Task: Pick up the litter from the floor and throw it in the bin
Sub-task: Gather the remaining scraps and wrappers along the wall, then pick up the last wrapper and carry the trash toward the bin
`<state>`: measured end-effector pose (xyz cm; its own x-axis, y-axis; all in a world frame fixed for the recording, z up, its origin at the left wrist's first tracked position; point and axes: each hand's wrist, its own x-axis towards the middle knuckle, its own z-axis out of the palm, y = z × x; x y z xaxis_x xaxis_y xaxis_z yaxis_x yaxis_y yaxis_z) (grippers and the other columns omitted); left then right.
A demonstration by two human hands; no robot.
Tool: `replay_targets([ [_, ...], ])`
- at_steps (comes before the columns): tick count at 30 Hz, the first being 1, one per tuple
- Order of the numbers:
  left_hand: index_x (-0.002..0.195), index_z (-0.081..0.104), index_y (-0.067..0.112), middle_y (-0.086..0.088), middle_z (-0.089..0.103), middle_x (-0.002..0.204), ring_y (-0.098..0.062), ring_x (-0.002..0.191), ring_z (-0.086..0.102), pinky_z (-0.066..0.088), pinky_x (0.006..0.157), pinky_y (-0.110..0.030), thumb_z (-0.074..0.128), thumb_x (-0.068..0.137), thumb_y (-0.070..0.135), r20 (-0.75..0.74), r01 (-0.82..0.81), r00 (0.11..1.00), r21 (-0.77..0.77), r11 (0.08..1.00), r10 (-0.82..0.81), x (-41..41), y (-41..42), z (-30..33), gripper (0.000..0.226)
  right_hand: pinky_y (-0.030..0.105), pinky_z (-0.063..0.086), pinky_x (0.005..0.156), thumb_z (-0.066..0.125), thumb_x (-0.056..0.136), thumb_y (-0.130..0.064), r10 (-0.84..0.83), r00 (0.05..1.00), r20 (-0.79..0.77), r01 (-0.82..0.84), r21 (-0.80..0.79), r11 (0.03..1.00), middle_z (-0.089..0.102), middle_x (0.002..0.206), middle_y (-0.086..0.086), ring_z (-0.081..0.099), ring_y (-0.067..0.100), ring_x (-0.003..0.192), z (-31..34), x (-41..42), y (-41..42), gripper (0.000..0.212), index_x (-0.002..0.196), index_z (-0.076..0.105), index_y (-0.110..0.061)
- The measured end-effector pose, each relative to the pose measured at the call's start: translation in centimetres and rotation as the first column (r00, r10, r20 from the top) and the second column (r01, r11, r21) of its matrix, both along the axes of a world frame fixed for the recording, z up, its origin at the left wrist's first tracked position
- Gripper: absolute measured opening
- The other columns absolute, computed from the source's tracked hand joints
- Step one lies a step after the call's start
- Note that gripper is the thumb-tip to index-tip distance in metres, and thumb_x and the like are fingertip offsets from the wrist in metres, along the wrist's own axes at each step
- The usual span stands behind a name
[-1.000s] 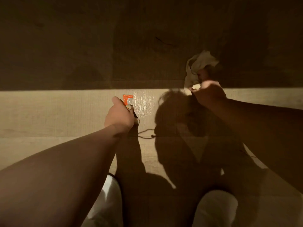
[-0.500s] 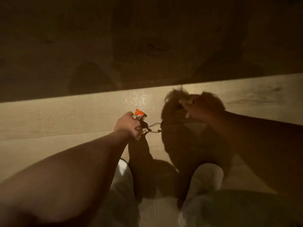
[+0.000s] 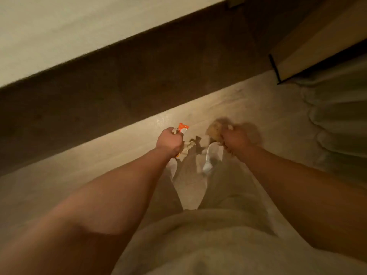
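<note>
My left hand (image 3: 169, 141) is closed around an orange and white wrapper (image 3: 182, 127), whose orange end sticks out above my fist; more pale crumpled litter shows below the fist. My right hand (image 3: 235, 140) is closed on a crumpled pale tissue (image 3: 214, 130) that bulges out to the left of the fingers. Both hands are held out in front of me, well above the pale floor (image 3: 119, 155). No bin is in view.
A wide dark band (image 3: 119, 86) runs diagonally across the floor, with a light surface (image 3: 59, 26) beyond it. A wooden furniture piece with a dark edge (image 3: 309, 42) stands at upper right, above pale ruffled fabric (image 3: 337, 120). My legs and white shoes (image 3: 212, 155) are below my hands.
I have risen from a crouch; the floor is farther away and the view has turned. Both hands came up and closer together, still holding their litter.
</note>
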<state>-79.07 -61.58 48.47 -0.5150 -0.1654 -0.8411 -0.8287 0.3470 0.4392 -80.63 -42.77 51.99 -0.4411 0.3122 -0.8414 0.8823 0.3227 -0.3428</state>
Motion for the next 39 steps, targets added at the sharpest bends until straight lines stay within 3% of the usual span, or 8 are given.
replay_targets([
  [3, 0.079, 0.055, 0.013, -0.011, 0.059, 0.066, -0.028, 0.051, 0.051, 0.04, 0.048, -0.028, 0.053, 0.092, 0.028, -0.028, 0.056, 0.998, 0.065, 0.996, -0.054, 0.8, -0.3, 5.5, 0.02, 0.015, 0.029, 0.033, 0.059, 0.09, -0.026, -0.046, 0.997, -0.056, 0.046, 0.008, 0.999, 0.05, 0.047, 0.004, 0.042, 0.017, 0.037, 4.8, 2.9, -0.4, 0.031, 0.064, 0.056, -0.011],
  [9, 0.079, 0.058, 0.012, -0.007, 0.057, 0.063, -0.026, 0.058, 0.053, 0.042, 0.059, -0.032, 0.056, 0.09, 0.025, -0.097, 0.22, 0.973, 0.117, 0.969, -0.209, 2.6, -1.1, 10.1, 0.017, 0.018, 0.029, 0.037, 0.055, 0.084, -0.017, -0.417, 0.892, -0.176, 0.429, 0.03, 0.903, 0.048, 0.052, 0.008, 0.037, 0.018, 0.039, 10.0, 11.2, -0.9, 0.028, 0.057, 0.051, -0.013],
  [14, 0.077, 0.058, 0.014, -0.005, 0.057, 0.065, -0.025, 0.061, 0.053, 0.041, 0.063, -0.034, 0.057, 0.089, 0.028, -0.151, 0.419, 0.905, 0.155, 0.895, -0.397, 4.7, 0.5, 11.4, 0.018, 0.02, 0.031, 0.036, 0.05, 0.083, -0.015, -0.71, 0.662, -0.241, 0.737, 0.038, 0.675, 0.051, 0.054, 0.008, 0.039, 0.013, 0.032, 10.3, 20.3, -1.1, 0.017, 0.075, 0.062, -0.006],
  [18, 0.075, 0.057, 0.015, -0.007, 0.058, 0.068, -0.026, 0.064, 0.054, 0.042, 0.063, -0.033, 0.058, 0.089, 0.026, -0.153, 0.572, 0.82, 0.19, 0.798, -0.552, 8.4, 2.9, 12.2, 0.018, 0.017, 0.026, 0.035, 0.052, 0.089, -0.014, -0.894, 0.375, -0.247, 0.905, -0.11, 0.41, 0.049, 0.059, 0.008, 0.035, 0.015, 0.042, 10.7, 27.8, -1.7, 0.018, 0.074, 0.062, -0.013],
  [27, 0.068, 0.062, 0.021, -0.004, 0.058, 0.066, -0.025, 0.063, 0.055, 0.044, 0.065, -0.034, 0.062, 0.087, 0.025, -0.168, 0.92, 0.378, 0.175, 0.35, -0.91, 23.9, 7.6, 13.2, 0.019, 0.024, 0.031, 0.041, 0.062, 0.087, -0.024, -0.952, -0.161, -0.259, 0.966, -0.24, -0.097, 0.044, 0.054, 0.006, 0.035, 0.015, 0.044, 12.3, 49.0, -8.0, 0.024, 0.068, 0.056, -0.011],
  [31, 0.084, 0.077, 0.02, -0.009, 0.074, 0.085, -0.029, 0.077, 0.068, 0.051, 0.068, -0.035, 0.062, 0.082, 0.029, -0.165, 0.972, 0.16, 0.201, 0.126, -0.973, 33.2, 6.9, 13.1, 0.017, 0.024, 0.034, 0.045, 0.062, 0.088, -0.031, -0.905, -0.333, -0.265, 0.934, -0.227, -0.277, 0.045, 0.056, 0.006, 0.036, 0.016, 0.044, 12.3, 59.0, -14.8, 0.028, 0.069, 0.057, -0.011],
  [35, 0.076, 0.07, 0.016, -0.007, 0.064, 0.073, -0.023, 0.068, 0.057, 0.039, 0.055, -0.027, 0.07, 0.079, 0.027, -0.111, 0.974, 0.051, 0.224, 0.025, -0.992, 43.3, 4.7, 12.8, 0.011, 0.022, 0.034, 0.044, 0.062, 0.089, -0.029, -0.82, -0.513, -0.255, 0.854, -0.244, -0.459, 0.046, 0.06, 0.007, 0.036, 0.016, 0.044, 11.6, 68.4, -23.5, 0.025, 0.072, 0.058, -0.012],
  [39, 0.092, 0.068, 0.012, -0.007, 0.062, 0.074, -0.021, 0.061, 0.059, 0.041, 0.048, -0.022, 0.07, 0.08, 0.024, -0.087, 0.965, -0.095, 0.238, -0.113, -0.992, 54.1, 0.2, 13.0, 0.017, 0.02, 0.033, 0.039, 0.063, 0.089, -0.028, -0.705, -0.664, -0.249, 0.747, -0.213, -0.629, 0.049, 0.061, 0.009, 0.038, 0.018, 0.045, 11.7, 76.6, -33.5, 0.025, 0.072, 0.056, -0.011],
])
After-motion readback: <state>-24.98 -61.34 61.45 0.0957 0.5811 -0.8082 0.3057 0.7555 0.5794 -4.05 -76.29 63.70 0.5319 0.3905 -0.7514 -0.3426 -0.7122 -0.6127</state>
